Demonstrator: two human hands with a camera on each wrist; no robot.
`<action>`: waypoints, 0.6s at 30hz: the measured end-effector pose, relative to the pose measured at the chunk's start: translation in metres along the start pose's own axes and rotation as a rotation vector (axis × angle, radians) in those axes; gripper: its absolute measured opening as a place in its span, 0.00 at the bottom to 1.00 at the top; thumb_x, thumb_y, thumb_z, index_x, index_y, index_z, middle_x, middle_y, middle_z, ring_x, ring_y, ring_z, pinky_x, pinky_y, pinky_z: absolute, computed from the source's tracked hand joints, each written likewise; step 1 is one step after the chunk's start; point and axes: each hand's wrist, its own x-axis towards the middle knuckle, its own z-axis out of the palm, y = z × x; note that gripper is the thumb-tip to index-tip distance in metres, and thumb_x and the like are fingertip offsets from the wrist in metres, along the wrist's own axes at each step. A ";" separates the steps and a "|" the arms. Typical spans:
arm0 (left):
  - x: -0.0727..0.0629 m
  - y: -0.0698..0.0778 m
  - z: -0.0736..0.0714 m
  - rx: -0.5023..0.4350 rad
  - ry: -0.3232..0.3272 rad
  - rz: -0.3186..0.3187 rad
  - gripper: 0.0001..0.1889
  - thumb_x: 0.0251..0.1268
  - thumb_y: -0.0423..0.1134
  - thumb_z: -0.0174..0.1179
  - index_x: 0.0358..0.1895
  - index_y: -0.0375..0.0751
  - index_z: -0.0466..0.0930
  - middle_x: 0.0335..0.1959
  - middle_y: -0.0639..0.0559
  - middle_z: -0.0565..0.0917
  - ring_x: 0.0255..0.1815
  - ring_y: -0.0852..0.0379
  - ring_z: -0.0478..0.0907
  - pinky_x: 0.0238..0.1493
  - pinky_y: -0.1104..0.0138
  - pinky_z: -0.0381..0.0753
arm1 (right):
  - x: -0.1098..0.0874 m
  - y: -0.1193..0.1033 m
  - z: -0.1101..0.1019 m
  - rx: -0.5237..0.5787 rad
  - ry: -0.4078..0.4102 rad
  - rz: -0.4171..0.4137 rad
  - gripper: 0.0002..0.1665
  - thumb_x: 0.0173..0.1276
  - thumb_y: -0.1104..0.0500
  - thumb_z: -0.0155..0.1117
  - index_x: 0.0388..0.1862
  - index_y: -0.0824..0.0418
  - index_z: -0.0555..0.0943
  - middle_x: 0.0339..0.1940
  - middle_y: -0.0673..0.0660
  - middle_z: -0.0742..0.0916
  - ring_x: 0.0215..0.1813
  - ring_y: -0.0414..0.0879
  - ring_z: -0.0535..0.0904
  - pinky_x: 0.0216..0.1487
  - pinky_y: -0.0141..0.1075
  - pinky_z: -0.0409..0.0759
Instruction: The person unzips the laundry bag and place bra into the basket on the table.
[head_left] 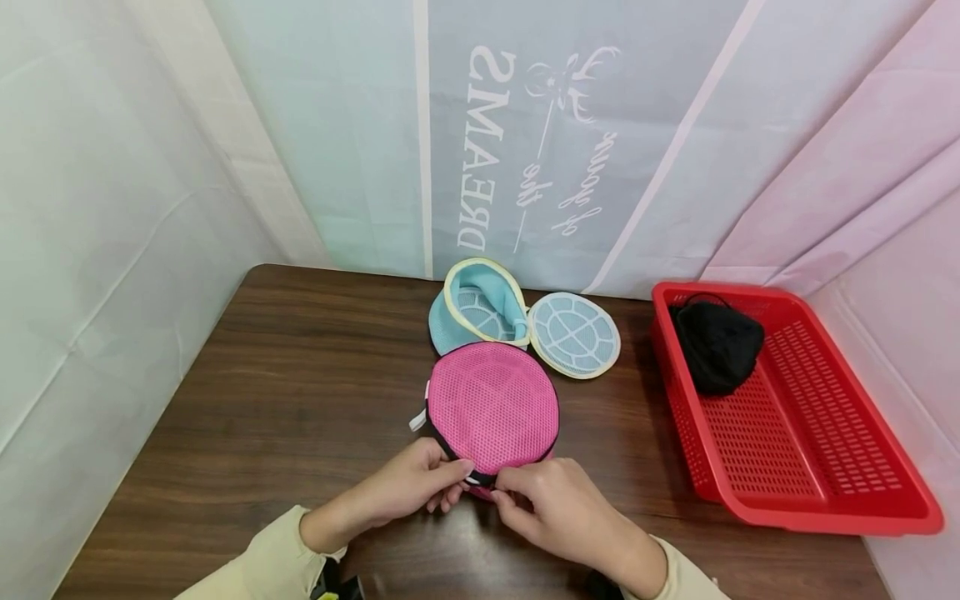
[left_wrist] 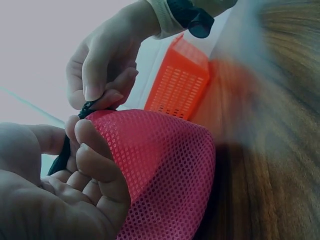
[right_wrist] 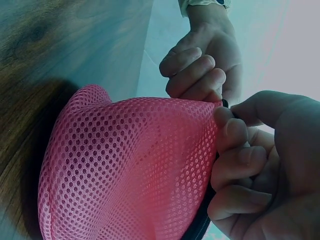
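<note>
A round pink mesh laundry bag (head_left: 493,404) with a black zippered rim stands on the table in front of me. Thumb and fingers of my left hand (head_left: 412,485) pinch the rim at its near side. Close beside it, my right hand (head_left: 558,507) pinches the black zipper edge (right_wrist: 199,220) with thumb and forefinger. The bag's mesh side (left_wrist: 160,160) bulges down toward the table in the left wrist view. A small white tag (head_left: 417,421) sticks out at the bag's left. The zipper pull itself is hidden by the fingers.
Behind the pink bag lies a light blue mesh bag (head_left: 442,327) with yellow trim, its round lid (head_left: 575,335) folded open to the right. A red plastic basket (head_left: 832,521) stands at the right, holding a black pouch (head_left: 716,346). Fabric curtains (head_left: 352,125) border the wooden table (head_left: 300,375).
</note>
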 end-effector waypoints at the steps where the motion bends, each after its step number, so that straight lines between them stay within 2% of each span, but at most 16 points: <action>1: 0.000 0.000 0.000 0.001 -0.002 0.002 0.22 0.80 0.36 0.51 0.29 0.16 0.74 0.17 0.56 0.75 0.17 0.67 0.70 0.19 0.77 0.69 | 0.000 0.000 0.000 -0.002 0.001 0.003 0.19 0.63 0.62 0.71 0.22 0.44 0.72 0.17 0.35 0.67 0.21 0.24 0.56 0.21 0.17 0.55; 18: 0.000 -0.003 0.001 0.033 0.020 -0.010 0.21 0.78 0.35 0.53 0.27 0.19 0.76 0.17 0.57 0.75 0.18 0.67 0.70 0.19 0.76 0.69 | -0.005 0.002 -0.008 -0.083 -0.008 0.032 0.21 0.58 0.62 0.72 0.19 0.43 0.70 0.15 0.35 0.67 0.20 0.27 0.58 0.20 0.19 0.57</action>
